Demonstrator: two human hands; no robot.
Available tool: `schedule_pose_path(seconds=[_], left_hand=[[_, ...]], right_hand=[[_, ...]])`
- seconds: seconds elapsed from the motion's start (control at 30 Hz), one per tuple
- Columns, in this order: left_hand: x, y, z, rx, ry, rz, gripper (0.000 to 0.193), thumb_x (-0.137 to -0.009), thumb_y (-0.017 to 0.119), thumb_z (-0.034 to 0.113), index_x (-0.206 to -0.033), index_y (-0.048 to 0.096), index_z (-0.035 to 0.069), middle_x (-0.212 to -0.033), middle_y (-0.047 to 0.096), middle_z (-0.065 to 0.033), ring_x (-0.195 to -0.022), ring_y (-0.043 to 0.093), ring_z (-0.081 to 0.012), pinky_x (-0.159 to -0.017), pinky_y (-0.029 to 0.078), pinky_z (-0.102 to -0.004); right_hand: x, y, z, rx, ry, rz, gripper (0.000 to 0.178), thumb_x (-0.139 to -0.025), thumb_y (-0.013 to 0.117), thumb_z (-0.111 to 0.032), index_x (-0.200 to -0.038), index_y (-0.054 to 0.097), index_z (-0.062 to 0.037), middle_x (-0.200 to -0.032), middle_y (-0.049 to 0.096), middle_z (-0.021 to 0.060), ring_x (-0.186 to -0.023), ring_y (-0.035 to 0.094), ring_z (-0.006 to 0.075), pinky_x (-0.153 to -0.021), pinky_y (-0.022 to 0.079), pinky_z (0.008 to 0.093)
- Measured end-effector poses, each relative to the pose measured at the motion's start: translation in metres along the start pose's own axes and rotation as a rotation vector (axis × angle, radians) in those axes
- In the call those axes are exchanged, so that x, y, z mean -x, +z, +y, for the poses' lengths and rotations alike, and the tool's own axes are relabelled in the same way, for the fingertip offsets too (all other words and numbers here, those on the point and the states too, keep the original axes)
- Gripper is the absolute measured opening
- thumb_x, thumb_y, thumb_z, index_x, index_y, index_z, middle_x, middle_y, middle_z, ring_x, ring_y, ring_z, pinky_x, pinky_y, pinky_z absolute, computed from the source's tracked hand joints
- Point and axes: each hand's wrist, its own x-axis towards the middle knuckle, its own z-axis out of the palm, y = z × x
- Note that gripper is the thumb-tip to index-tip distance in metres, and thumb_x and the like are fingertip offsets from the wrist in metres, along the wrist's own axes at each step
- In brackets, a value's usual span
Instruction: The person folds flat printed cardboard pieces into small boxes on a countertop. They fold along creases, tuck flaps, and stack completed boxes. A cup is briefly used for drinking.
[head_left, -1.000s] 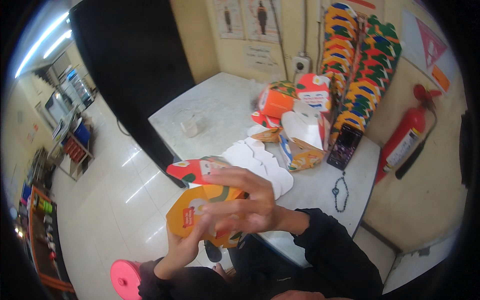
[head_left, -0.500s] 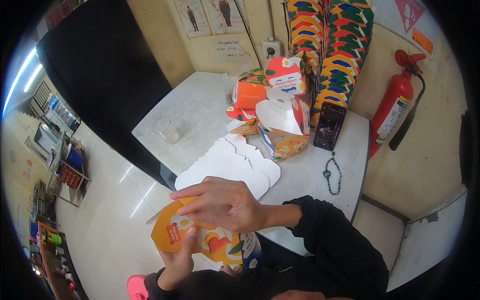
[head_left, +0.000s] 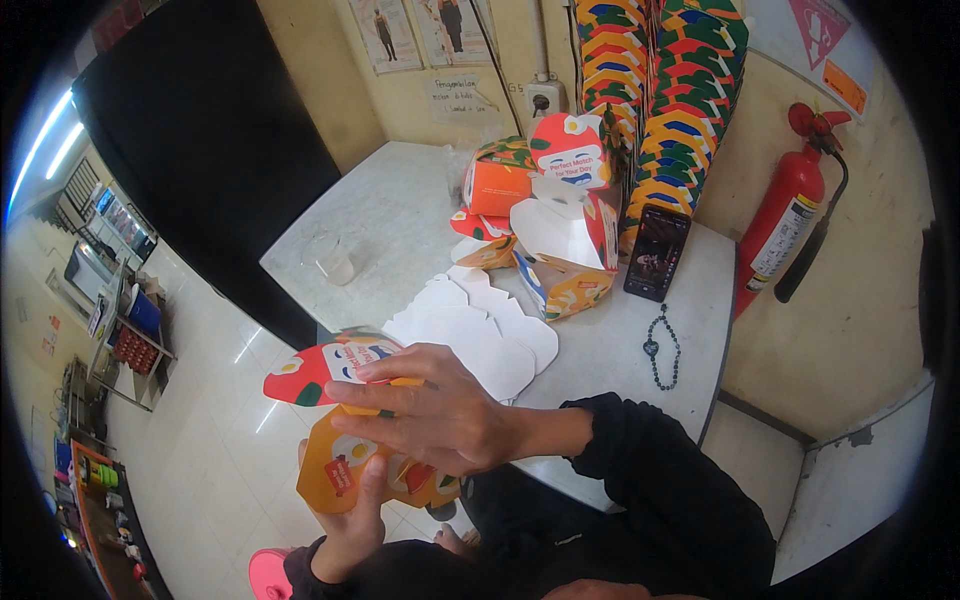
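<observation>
In front of my body, off the table's near edge, I hold a printed cardboard food box, its yellow side facing me. My left hand grips it from below, thumb pressed on the yellow panel and the other fingers mostly hidden behind. Over the top, my right hand is closed on the box, fingers lying across its upper edge and a red flap that tilts out to the left. Flat white box blanks lie in a loose pile on the table just beyond my right hand.
Folded boxes are heaped on the table, beside tall nested stacks of cartons. A phone leans there, with a bead bracelet nearby. A clear cup stands at left. A fire extinguisher hangs right.
The box has turned and opened up in my hands; its red flap now shows at the upper left. My right hand has shifted slightly down and its fingers have spread over the top.
</observation>
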Motion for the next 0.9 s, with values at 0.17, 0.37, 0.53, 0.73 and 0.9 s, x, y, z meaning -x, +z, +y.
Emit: schedule_pose_path(seconds=[0.17, 0.37, 0.53, 0.73, 0.9], left_hand=[[0.000, -0.010, -0.001, -0.330, 0.230, -0.092, 0.034, -0.085, 0.060, 0.008, -0.112, 0.042, -0.001, -0.102, 0.047, -0.0093, -0.092, 0.051, -0.0146, -0.077, 0.043, -0.0256], [0.000, -0.012, -0.013, -0.259, 0.243, -0.143, 0.036, -0.083, 0.059, 0.005, -0.114, 0.041, -0.002, -0.106, 0.047, -0.0095, -0.098, 0.050, -0.0160, -0.082, 0.043, -0.0282], [-0.010, -0.012, -0.009, -0.261, 0.314, -0.214, 0.061, -0.079, 0.066, -0.001, -0.129, 0.032, 0.002, -0.122, 0.047, -0.0152, -0.110, 0.052, -0.0226, -0.092, 0.044, -0.0337], [-0.025, -0.006, -0.019, -0.242, 0.021, -0.480, 0.048, -0.079, 0.067, 0.001, -0.122, 0.046, -0.004, -0.114, 0.056, -0.0102, -0.104, 0.053, -0.0169, -0.089, 0.042, -0.0299], [-0.020, 0.000, -0.015, -0.057, -0.004, -0.238, 0.037, -0.087, 0.058, 0.002, -0.120, 0.046, -0.006, -0.111, 0.059, -0.0104, -0.100, 0.055, -0.0156, -0.088, 0.043, -0.0289]], right_hand=[[-0.013, -0.024, -0.010, -0.357, 0.305, -0.073, 0.032, -0.090, 0.054, -0.012, -0.121, 0.058, -0.0076, -0.129, 0.053, 0.0108, -0.125, 0.043, 0.0270, -0.104, 0.032, 0.0406], [-0.011, -0.036, -0.004, -0.468, 0.405, -0.211, 0.028, -0.085, 0.058, -0.001, -0.113, 0.063, -0.0081, -0.114, 0.063, 0.0115, -0.109, 0.058, 0.0292, -0.097, 0.043, 0.0379], [-0.012, -0.035, 0.000, -0.368, 0.305, -0.043, 0.023, -0.086, 0.057, 0.000, -0.107, 0.065, -0.0059, -0.106, 0.066, 0.0111, -0.099, 0.064, 0.0236, -0.097, 0.043, 0.0363], [-0.014, -0.062, 0.011, -0.419, 0.550, 0.259, 0.033, -0.088, 0.058, -0.007, -0.118, 0.052, 0.0038, -0.112, 0.060, 0.0139, -0.099, 0.059, 0.0156, -0.095, 0.042, 0.0319], [-0.027, -0.044, 0.016, 0.165, 0.276, 0.296, 0.047, -0.087, 0.061, -0.022, -0.129, 0.046, -0.0055, -0.136, 0.039, 0.0194, -0.130, 0.031, 0.0273, -0.106, 0.021, 0.0461]])
